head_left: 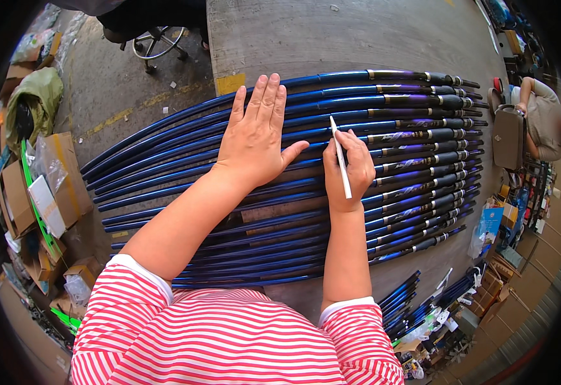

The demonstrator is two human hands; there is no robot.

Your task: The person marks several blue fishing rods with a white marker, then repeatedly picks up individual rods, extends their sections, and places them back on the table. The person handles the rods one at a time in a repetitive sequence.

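Note:
Many glossy blue-black fishing rods (351, 102) lie side by side across the workbench, their dark grips toward the right and their long shafts fanning out to the left. My left hand (255, 144) rests flat on the shafts of the upper rods, fingers stretched out and thumb apart. To its right, my right hand (356, 165) is closed round a slim white pen (341, 160), held with its tapered tip pointing away from me, over the rods. Whether the tip touches a rod, I cannot tell. My forearms cover parts of the lower rods.
Bare grey bench top (357, 32) extends beyond the rods. A swivel chair base (158, 48) stands at the far left. Cardboard boxes (69, 173) crowd the left side. At the right, another person (543, 122) is near a brown chair back (508, 138). More rods (399, 301) lie lower right.

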